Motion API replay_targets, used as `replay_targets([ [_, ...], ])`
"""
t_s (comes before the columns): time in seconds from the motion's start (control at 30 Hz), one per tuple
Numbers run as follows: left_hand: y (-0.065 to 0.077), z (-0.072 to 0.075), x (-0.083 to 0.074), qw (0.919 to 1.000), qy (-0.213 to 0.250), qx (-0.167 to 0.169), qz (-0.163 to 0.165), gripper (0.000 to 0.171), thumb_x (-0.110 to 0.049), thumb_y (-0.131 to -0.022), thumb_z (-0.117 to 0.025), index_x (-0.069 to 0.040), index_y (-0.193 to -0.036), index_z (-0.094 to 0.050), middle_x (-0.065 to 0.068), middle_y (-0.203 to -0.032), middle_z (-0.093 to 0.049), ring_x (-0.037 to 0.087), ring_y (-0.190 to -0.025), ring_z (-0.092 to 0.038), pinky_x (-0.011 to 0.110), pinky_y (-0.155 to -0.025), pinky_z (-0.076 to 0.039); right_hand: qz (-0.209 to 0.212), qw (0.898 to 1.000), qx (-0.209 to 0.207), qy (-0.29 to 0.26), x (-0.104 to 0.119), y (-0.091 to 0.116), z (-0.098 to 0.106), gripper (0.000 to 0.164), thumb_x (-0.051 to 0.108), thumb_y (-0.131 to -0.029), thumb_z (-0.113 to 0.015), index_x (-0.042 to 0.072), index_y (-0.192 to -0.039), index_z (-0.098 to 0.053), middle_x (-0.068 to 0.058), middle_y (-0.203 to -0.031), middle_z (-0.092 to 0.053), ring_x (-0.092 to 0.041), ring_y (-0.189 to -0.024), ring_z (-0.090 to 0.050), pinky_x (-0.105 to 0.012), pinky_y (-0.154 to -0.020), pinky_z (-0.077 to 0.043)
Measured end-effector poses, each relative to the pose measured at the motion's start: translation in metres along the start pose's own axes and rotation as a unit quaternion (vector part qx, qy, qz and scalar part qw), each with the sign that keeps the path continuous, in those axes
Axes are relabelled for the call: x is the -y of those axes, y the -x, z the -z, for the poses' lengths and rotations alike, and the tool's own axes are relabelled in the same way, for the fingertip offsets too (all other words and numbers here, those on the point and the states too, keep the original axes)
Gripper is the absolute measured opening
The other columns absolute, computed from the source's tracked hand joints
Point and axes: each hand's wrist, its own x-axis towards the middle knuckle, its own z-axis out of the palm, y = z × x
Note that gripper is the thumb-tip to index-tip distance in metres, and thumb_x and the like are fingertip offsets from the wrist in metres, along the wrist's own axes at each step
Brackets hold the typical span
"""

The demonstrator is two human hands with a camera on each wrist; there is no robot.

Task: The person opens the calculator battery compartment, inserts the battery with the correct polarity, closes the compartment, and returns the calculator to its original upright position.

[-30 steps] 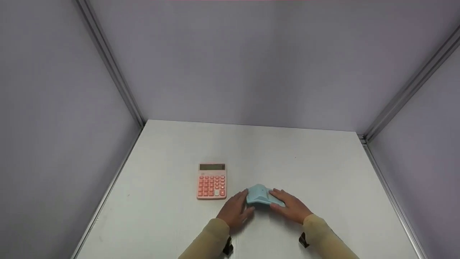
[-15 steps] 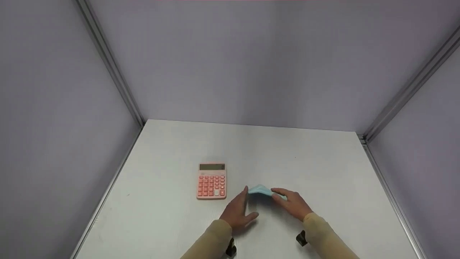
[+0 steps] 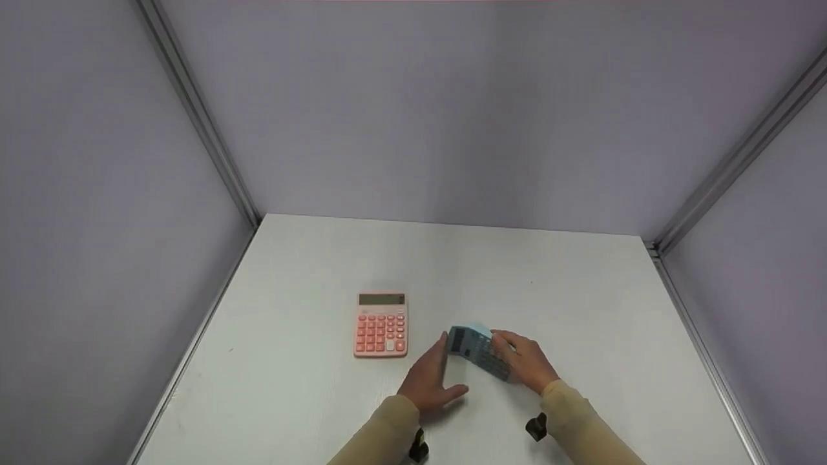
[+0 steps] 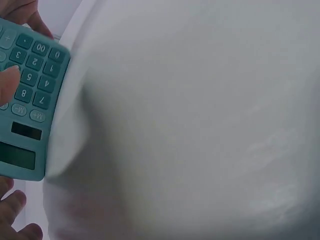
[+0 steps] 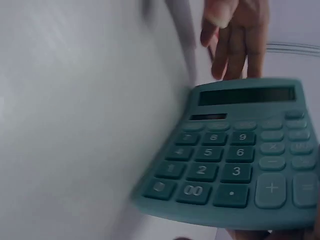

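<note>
A teal-blue calculator [image 3: 481, 352] is tilted up off the white table, its keys and display facing the person in the head view. My right hand [image 3: 526, 361] grips it by the keypad end, thumb over the keys and fingers behind. At the display end, my left hand [image 3: 428, 380] has straight fingers against or very close to the edge, thumb held apart. In the right wrist view, the calculator's keypad [image 5: 220, 160] fills the lower right, with the left hand [image 5: 237, 40] beyond the display. The left wrist view shows left fingertips [image 4: 15, 210] below the calculator [image 4: 30, 100].
A pink calculator [image 3: 381, 324] lies face up on the white table [image 3: 291, 387], left of both hands. Grey panels [image 3: 387, 116] enclose the table at the back and both sides.
The blue calculator had its plain back uppermost between both hands; it has turned so its keys and display show. The left thumb has come away from it. The pink calculator stays still.
</note>
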Motion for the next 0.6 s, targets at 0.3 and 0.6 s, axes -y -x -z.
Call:
replay_targets([
  [0.3,-0.001,-0.003,-0.004,0.9997,-0.024,-0.003,-0.007,0.116,-0.050,-0.076,-0.077,-0.014,-0.156,-0.002,0.002,-0.159,-0.017,0.018,-0.143,-0.023,0.035,-0.116,-0.022,0.058,0.996,-0.013,0.063,-0.005,0.005,-0.005,0.051,0.054,-0.097,-0.045,0.036,-0.144,-0.043,0.000,-0.121,-0.065,-0.017,-0.102,-0.063,-0.049,-0.093,-0.048],
  [0.6,-0.001,-0.002,-0.007,0.9996,-0.026,0.009,0.006,0.122,-0.050,-0.072,-0.080,-0.015,-0.155,0.002,0.001,-0.160,-0.011,0.017,-0.144,-0.020,0.035,-0.116,-0.020,0.185,0.964,-0.011,0.192,-0.011,0.003,0.002,0.075,0.054,-0.088,-0.061,0.028,-0.152,-0.031,0.005,-0.151,-0.038,-0.020,-0.133,-0.043,-0.044,-0.107,-0.038],
])
